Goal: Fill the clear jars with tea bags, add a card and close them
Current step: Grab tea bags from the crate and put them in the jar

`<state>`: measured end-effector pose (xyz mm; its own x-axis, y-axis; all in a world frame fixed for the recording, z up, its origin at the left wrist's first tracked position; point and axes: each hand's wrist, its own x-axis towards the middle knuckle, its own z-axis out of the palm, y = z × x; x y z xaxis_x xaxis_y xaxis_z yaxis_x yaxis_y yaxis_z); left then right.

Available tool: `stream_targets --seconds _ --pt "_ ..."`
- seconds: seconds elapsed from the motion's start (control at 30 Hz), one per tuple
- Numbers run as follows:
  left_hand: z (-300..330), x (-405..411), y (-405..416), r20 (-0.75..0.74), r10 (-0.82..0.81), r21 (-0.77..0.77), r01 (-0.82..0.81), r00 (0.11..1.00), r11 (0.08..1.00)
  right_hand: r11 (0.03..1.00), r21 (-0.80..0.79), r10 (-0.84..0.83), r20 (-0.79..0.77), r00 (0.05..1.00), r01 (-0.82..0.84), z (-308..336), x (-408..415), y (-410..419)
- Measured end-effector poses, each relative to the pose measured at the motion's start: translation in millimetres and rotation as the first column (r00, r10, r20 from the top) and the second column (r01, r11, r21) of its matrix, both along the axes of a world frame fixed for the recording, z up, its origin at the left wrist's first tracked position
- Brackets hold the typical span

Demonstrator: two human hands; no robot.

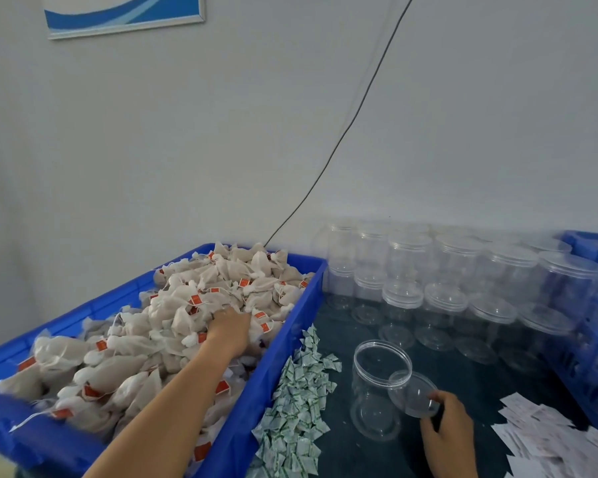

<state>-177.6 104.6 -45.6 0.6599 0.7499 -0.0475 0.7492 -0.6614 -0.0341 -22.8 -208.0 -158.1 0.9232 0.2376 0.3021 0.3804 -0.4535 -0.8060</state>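
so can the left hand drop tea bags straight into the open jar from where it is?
Probably yes. The left hand is in the tea bags; the open jar stands just past the crate wall, its mouth uncovered. The right hand holds the lid beside the rim.

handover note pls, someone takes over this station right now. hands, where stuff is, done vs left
Left hand: reaching into the blue crate, fingers buried in the tea bags; grip cannot be judged.
Right hand: pinching a clear lid by its edge, beside the open jar.
Open jar stands on the dark table in front, empty so far.
Small green-and-white packets lie in a strip between crate and jar. Cards are piled at the right.
Stacked closed jars at the back all look empty.
Done: lid off one jar.
Left: fill with tea bags, add card, close; repeat.
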Motion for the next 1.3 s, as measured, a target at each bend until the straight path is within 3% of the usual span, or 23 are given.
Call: stream_targets --seconds 0.1,0.17,0.23,0.37,0.53,0.63,0.87,1.03,1.1,1.17,1.3 --pt "5 -5 7 0.353 0.058 -0.134 -0.011 0.934 0.991 1.000 0.005 -0.007 0.004 1.000 0.007 0 2 1" --pt "16 -6 8 0.620 0.205 -0.265 -0.044 0.758 0.963 1.000 0.003 -0.004 0.002 1.000 0.004 0 3 1" --pt "31 -5 8 0.762 0.357 -0.388 -0.061 0.540 0.920 1.000 -0.003 0.001 -0.006 1.000 -0.001 -1 3 1" --pt "60 5 0 0.830 0.472 -0.508 0.056 0.297 0.859 1.000 0.018 0.002 -0.012 1.000 -0.002 0 3 0" --pt "92 18 -15 0.845 0.517 -0.532 0.128 0.134 0.837 0.998 0.063 0.013 -0.008 1.000 -0.013 -2 -2 -2" --pt "102 17 -14 0.875 0.463 -0.481 0.136 0.142 0.866 0.997 0.079 0.010 0.000 1.000 -0.010 -2 -1 -3" --pt "110 -2 -7 0.894 0.241 -0.259 -0.003 0.378 0.966 0.995 0.101 0.028 -0.001 1.000 -0.028 -5 -1 -3" --pt "100 -13 1 0.764 0.272 -0.275 -0.086 0.585 0.958 0.992 0.121 0.036 0.009 0.999 -0.037 -4 -1 -5" --pt "93 -16 6 0.718 0.300 -0.287 -0.126 0.628 0.950 0.992 0.119 0.038 0.009 0.999 -0.038 -5 -1 -5" --pt "89 -19 12 0.720 0.325 -0.321 -0.122 0.613 0.939 0.992 0.118 0.041 0.003 0.999 -0.041 -5 -1 -5" --pt "92 -21 16 0.797 0.398 -0.403 -0.091 0.454 0.911 0.991 0.125 0.040 0.003 0.999 -0.040 -4 -1 -5"
